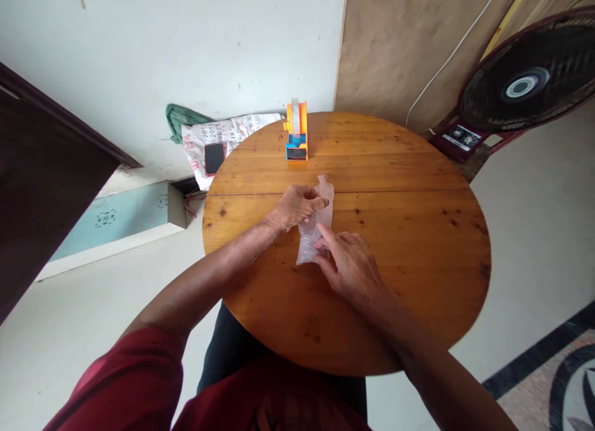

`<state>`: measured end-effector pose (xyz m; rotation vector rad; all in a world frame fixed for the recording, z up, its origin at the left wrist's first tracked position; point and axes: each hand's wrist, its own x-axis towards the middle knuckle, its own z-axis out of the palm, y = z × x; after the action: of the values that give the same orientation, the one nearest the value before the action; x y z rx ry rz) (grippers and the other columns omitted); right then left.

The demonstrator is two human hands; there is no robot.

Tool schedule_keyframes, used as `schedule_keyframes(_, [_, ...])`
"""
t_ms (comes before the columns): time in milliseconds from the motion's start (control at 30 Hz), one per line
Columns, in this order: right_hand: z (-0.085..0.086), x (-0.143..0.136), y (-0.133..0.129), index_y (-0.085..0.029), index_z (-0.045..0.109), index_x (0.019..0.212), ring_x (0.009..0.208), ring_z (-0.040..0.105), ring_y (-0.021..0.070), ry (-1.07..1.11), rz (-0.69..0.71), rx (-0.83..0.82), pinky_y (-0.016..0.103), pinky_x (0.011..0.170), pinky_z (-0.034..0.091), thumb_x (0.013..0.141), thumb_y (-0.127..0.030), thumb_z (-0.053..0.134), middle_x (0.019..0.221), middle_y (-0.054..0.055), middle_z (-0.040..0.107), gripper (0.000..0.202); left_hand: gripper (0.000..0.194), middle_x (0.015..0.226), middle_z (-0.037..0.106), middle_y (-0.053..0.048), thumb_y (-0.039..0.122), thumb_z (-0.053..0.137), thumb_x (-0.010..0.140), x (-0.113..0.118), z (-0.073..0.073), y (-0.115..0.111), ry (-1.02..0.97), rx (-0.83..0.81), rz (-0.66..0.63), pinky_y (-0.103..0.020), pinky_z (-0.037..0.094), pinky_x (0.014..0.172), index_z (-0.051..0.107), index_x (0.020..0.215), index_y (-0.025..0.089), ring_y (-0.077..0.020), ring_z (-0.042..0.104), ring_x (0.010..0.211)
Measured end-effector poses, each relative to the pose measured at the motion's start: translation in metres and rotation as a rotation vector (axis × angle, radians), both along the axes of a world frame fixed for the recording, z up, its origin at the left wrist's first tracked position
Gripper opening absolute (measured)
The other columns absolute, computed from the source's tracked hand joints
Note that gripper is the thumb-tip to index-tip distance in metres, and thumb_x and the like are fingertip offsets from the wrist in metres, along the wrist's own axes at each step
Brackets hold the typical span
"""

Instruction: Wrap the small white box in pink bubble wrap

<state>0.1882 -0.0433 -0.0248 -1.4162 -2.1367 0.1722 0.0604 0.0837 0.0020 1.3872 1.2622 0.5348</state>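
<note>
A narrow piece of clear bubble wrap [308, 248] lies lengthwise before me, near the middle of the round wooden table [409, 232]. My left hand [297, 208] pinches its upper part, thumb and fingers closed together. Lower down, my right hand [354, 262] has its bent fingers and thumb on the right edge of the wrap. Whether anything is inside the wrap, I cannot tell. Beyond both hands an orange and blue tape dispenser [297, 142] with a clear strip of tape stands toward the table's far edge.
A printed white sack [242, 128] lies behind the table's left side, with a dark phone [214, 159] on it and a green bag [183, 121] beside it. A large fan [525, 87] stands at the right. A pale blue-topped box [111, 217] sits low at the left.
</note>
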Motion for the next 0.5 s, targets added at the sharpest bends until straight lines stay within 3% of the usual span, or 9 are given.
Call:
schedule_keyframes(200, [0.002,0.000,0.000,-0.015,0.047,0.139,0.086,0.066,0.0240,-0.026,0.006,0.020,0.040,0.080,0.048,0.092,-0.016,0.057,0.098,0.005,0.077,0.048,0.024,0.052,0.053,0.006,0.011,0.061,0.083,-0.001,-0.016,0.017,-0.022,0.013,0.011,-0.020,0.024,0.040,0.051,0.062,0.016,-0.0025,0.037,0.036])
schedule_keyframes(500, [0.001,0.001,0.000,-0.019,0.040,0.147,0.089,0.067,0.0252,-0.041,0.013,0.022,0.041,0.081,0.048,0.094,-0.019,0.055,0.100,0.005,0.077,0.054,0.019,0.052,0.053,0.008,0.002,0.057,0.080,-0.002,-0.027,0.021,-0.002,-0.015,0.076,-0.019,0.025,0.042,0.050,0.071,0.017,-0.0028,0.037,0.036])
